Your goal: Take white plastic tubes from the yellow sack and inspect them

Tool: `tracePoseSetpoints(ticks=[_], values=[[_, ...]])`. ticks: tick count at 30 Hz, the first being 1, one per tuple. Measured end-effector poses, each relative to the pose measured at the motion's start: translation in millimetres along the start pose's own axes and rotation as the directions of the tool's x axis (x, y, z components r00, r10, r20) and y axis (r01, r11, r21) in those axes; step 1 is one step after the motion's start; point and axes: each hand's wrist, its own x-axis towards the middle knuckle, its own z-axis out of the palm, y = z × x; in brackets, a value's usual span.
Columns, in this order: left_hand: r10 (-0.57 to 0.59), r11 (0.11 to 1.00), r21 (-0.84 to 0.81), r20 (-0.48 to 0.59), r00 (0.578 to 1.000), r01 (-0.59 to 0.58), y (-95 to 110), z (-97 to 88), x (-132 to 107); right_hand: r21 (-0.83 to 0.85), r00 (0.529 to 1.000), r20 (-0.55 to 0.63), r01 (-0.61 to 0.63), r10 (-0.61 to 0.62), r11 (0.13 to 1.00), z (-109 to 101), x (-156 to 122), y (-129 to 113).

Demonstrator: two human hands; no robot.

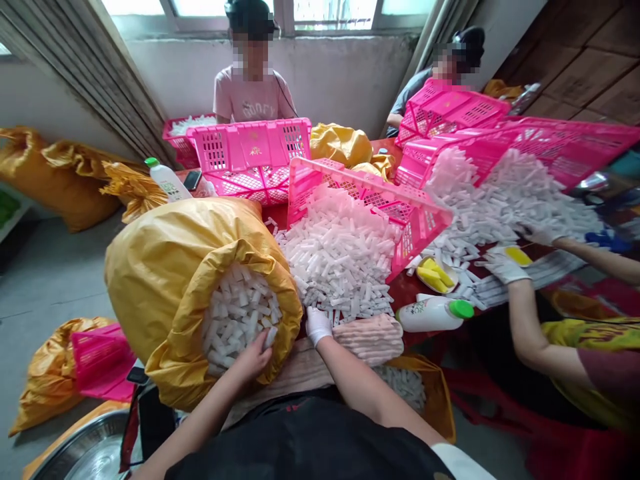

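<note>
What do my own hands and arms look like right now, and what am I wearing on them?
Your right grip wears a white glove, while your left grip has no glove. Both forearms are bare, coming from a black top, with a white sleeve edge on the right.

White rectangular sticks (pixel 237 317) fill the mouth of a tipped yellow woven sack (pixel 170 293); more lie in a loose heap (pixel 340 257) on the red tabletop (pixel 407 290).

Bright daylight from the window (pixel 320 13), washed-out glare there, soft shadows, wide-angle bending at the edges
</note>
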Motion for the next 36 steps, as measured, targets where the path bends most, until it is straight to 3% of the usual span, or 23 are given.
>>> tracePoseSetpoints(ticks=[4,5,7,9,11,14,17,18,20,21,23,26,28,30,32,34,36], values=[[0.21,0.956,-0.21,-0.008,0.978,-0.206,3.6,4.6,-21.4,0.228,0.99,-0.047,0.141,-0.134,0.963,-20.9,-34.3,-5.3],[0.239,0.943,-0.235,-0.005,0.971,-0.233,6.6,5.2,-25.3,0.369,0.982,-0.058,0.187,-0.178,0.91,-29.9,-46.8,-9.2],[0.283,0.928,-0.25,-0.006,0.959,-0.276,15.5,3.1,-31.7,0.679,0.962,-0.02,0.212,-0.271,0.703,-51.5,-72.3,-19.6],[0.338,0.915,-0.23,-0.009,0.941,-0.331,26.9,-3.7,-36.3,0.843,0.921,0.123,0.1,-0.37,0.529,-74.7,-93.3,-30.9],[0.419,0.897,-0.163,0.014,0.908,-0.411,38.8,-12.8,-39.5,0.795,0.872,0.285,0.018,-0.399,0.607,-94.0,-105.1,-41.1],[0.517,0.853,0.01,0.11,0.849,-0.521,53.3,-21.9,-42.1,0.469,0.886,0.299,0.187,-0.354,0.863,-106.9,-104.7,-52.9],[0.498,0.842,0.133,0.177,0.849,-0.522,62.6,-20.2,-43.3,0.123,0.927,0.19,0.303,-0.323,0.945,-103.2,-94.9,-62.1],[0.478,0.854,0.135,0.174,0.861,-0.502,65.2,-18.5,-43.9,0.105,0.939,0.133,0.305,-0.318,0.946,-100.5,-92.4,-64.8],[0.436,0.892,0.066,0.13,0.89,-0.447,70.5,-16.0,-45.5,0.252,0.948,-0.024,0.313,-0.317,0.916,-95.2,-90.1,-69.1],[0.419,0.907,0.002,0.093,0.903,-0.421,73.3,-15.8,-46.5,0.382,0.948,-0.107,0.317,-0.299,0.868,-92.6,-90.3,-70.4],[0.382,0.915,-0.144,0.008,0.924,-0.377,79.2,-17.5,-48.5,0.671,0.957,-0.189,0.29,-0.22,0.683,-87.3,-92.9,-71.3],[0.337,0.893,-0.298,-0.052,0.94,-0.337,86.6,-20.7,-50.1,0.899,0.975,-0.121,0.187,-0.187,0.397,-77.9,-100.1,-69.8],[0.336,0.875,-0.351,-0.06,0.94,-0.335,89.7,-20.6,-50.2,0.932,0.966,-0.062,0.146,-0.25,0.331,-72.2,-105.2,-69.1],[0.347,0.864,-0.36,-0.081,0.934,-0.352,91.2,-18.5,-49.9,0.935,0.954,-0.023,0.127,-0.3,0.331,-68.3,-108.5,-69.3],[0.323,0.906,-0.257,-0.094,0.942,-0.336,92.1,-15.7,-49.7,0.934,0.958,-0.021,0.12,-0.284,0.335,-65.3,-108.9,-69.8],[0.263,0.963,-0.032,-0.093,0.96,-0.267,93.7,-13.8,-49.3,0.93,0.978,-0.056,0.124,-0.199,0.346,-61.2,-106.6,-69.7],[0.212,0.963,0.189,-0.097,0.972,-0.191,96.9,-13.1,-48.4,0.917,0.989,-0.113,0.139,-0.092,0.373,-54.9,-103.8,-69.1]])
